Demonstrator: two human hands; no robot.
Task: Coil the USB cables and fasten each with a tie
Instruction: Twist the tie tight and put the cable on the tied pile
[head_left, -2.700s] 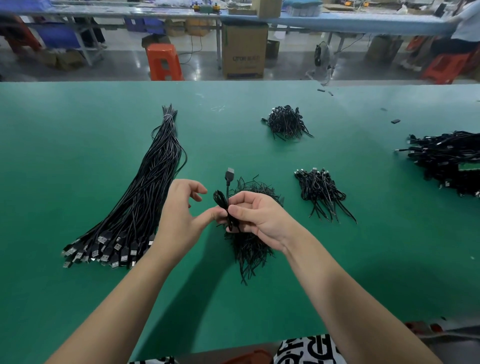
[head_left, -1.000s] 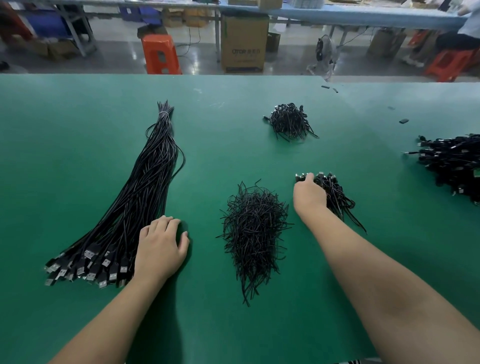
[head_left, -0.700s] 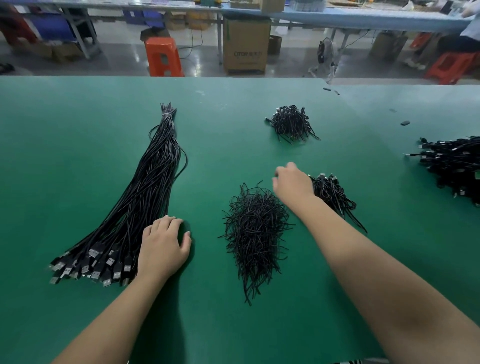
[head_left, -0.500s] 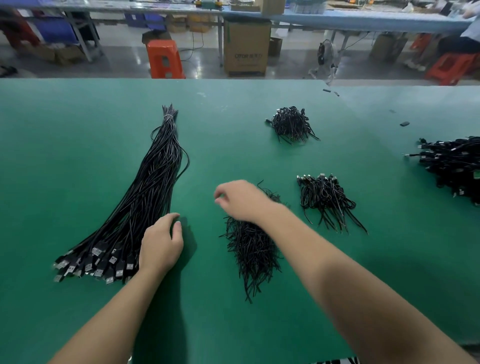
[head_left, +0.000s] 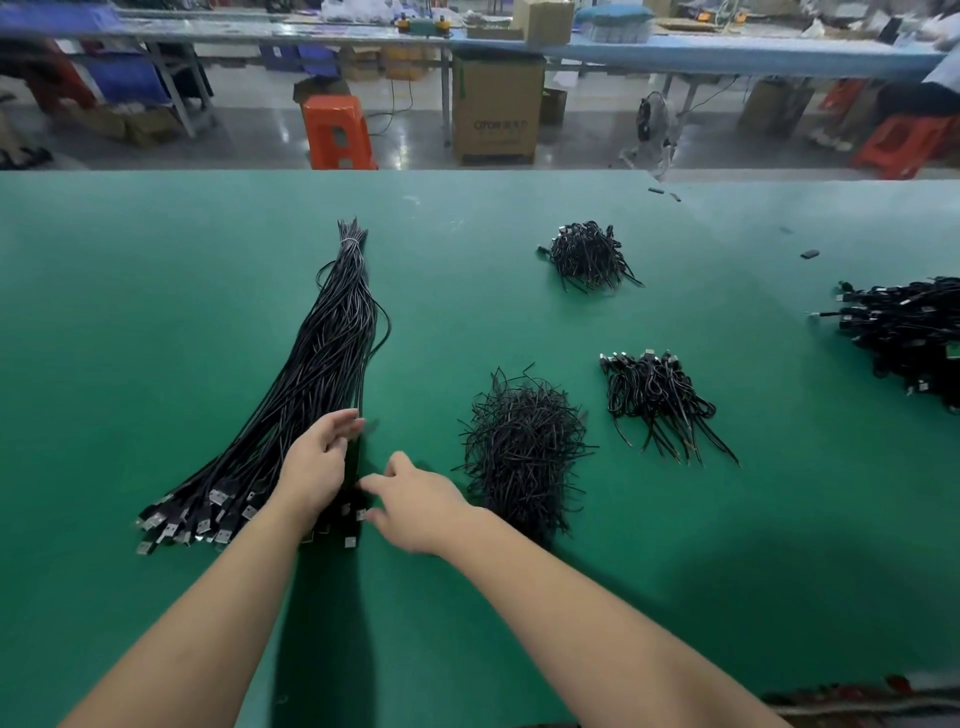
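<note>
Now over matte green table (head_left: 156, 312): left hand (head_left: 314, 467) curled onto long bundle of glossy black USB cables (head_left: 322, 364), right hand (head_left: 415, 501) loose-fingered, empty, moved from wiry tie heap (head_left: 524, 447) to bundle's metal plugs. Carton (head_left: 496, 111) print too blurred to make out.

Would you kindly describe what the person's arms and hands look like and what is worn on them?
Both forearms are bare as far as the bottom of the frame, with no sleeves showing. The left hand and the right hand are gloveless, and no rings, watch or wristbands can be seen.
</note>
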